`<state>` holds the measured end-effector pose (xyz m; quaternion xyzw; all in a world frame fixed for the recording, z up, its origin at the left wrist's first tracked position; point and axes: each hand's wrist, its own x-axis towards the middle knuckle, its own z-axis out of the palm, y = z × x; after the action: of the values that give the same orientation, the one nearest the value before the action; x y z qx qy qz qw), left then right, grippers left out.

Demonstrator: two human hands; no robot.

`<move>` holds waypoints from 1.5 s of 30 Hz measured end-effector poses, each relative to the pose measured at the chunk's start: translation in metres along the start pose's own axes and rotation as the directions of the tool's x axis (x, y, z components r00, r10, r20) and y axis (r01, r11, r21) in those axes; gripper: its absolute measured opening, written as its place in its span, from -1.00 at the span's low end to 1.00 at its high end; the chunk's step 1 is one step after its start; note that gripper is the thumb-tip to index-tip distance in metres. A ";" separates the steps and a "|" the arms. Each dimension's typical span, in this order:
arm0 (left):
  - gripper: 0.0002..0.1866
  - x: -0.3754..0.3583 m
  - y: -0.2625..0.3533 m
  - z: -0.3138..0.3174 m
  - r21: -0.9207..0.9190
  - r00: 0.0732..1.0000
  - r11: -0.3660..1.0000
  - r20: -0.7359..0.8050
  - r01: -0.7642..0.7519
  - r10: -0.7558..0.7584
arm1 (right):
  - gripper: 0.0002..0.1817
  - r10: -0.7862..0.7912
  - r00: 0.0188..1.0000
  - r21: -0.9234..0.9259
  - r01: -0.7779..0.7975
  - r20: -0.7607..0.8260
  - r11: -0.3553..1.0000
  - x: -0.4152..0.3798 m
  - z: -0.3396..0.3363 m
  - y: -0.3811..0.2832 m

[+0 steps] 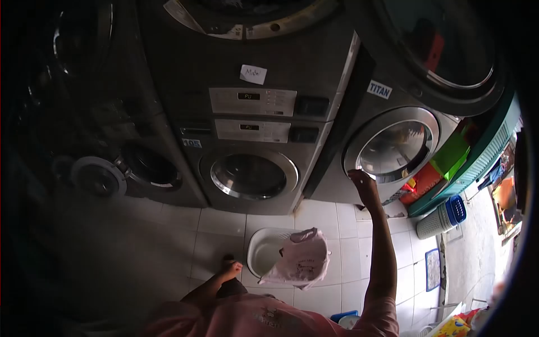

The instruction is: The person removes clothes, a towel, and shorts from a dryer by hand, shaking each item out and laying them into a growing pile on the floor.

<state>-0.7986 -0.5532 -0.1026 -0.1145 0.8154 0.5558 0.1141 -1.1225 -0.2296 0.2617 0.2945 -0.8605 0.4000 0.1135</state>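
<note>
My right hand point(362, 181) is raised at the lower left rim of the round door point(393, 149) on the right-hand machine. Its fingers look curled at the rim, but what they hold is too small to make out. My left hand point(231, 270) is low, left of a white basin point(261, 253), with its fingers closed and nothing visible in them. A pink cloth with dark print point(306, 258) hangs over the basin's right side.
A closed front-loading machine point(254, 175) stands in the middle, another with its door open point(101, 177) at the left. Stacked baskets point(443, 218), green and orange bags point(449, 154) and a blue-edged mat point(433, 269) are at the right.
</note>
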 end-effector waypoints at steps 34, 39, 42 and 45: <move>-0.27 0.151 0.397 -0.267 -0.076 0.542 0.538 -0.183 -0.839 0.820 | -0.79 -0.239 0.262 0.082 0.816 -0.935 0.572 0.286 -0.123 -0.433; 0.13 0.097 0.515 -0.205 -0.080 0.253 0.243 -0.167 -0.967 0.953 | -0.78 -0.484 0.613 0.086 0.669 -0.624 0.738 0.177 -0.121 -0.371; 0.06 0.098 0.509 -0.123 -0.276 0.446 0.435 0.025 -0.857 0.895 | -0.77 0.074 0.873 0.570 0.248 -0.481 0.783 0.124 -0.097 -0.326; -0.26 0.105 0.488 -0.067 -0.762 0.680 0.634 0.397 -0.130 0.616 | -0.77 0.087 0.936 0.740 0.211 -0.342 0.638 0.063 -0.076 -0.228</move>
<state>-1.0549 -0.4484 0.3178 0.2279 0.4697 0.8286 0.2020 -1.0402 -0.3142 0.4799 0.2691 -0.5643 0.7676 0.1413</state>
